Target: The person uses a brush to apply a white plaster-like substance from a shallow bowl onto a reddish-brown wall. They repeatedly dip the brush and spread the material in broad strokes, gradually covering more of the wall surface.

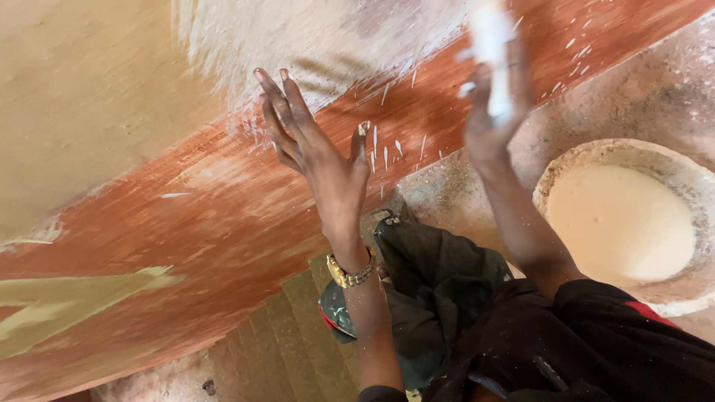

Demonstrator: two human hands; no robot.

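The left hand (320, 152) is open, fingers stretched and pressed together, its fingertips resting against the wall (112, 112) right where the pale plaster meets the red-brown band (223, 223) below it. A gold watch (350, 274) sits on that wrist. The right hand (491, 112) is raised beside it, blurred, and closed around a white scraper-like tool (491, 52) whose pale blade points up toward the wall; its exact shape cannot be made out. Both hands are dusted with white.

The upper wall is cream and yellowish, with a patch of fresh whitish coating (313, 37) smeared above the left fingertips. White flecks are scattered over the red band between the two hands. Lower left, a streak of yellowish paint (82, 294) crosses the red.

To the right, on the dusty concrete floor (655, 82), stands a round bowl (573, 160) with a crusted rim, filled with smooth cream-coloured paste (622, 223), just beside the right forearm. A dark cloth (439, 283) lies bunched between the two forearms, with narrow steps (290, 335) showing beneath the left arm.
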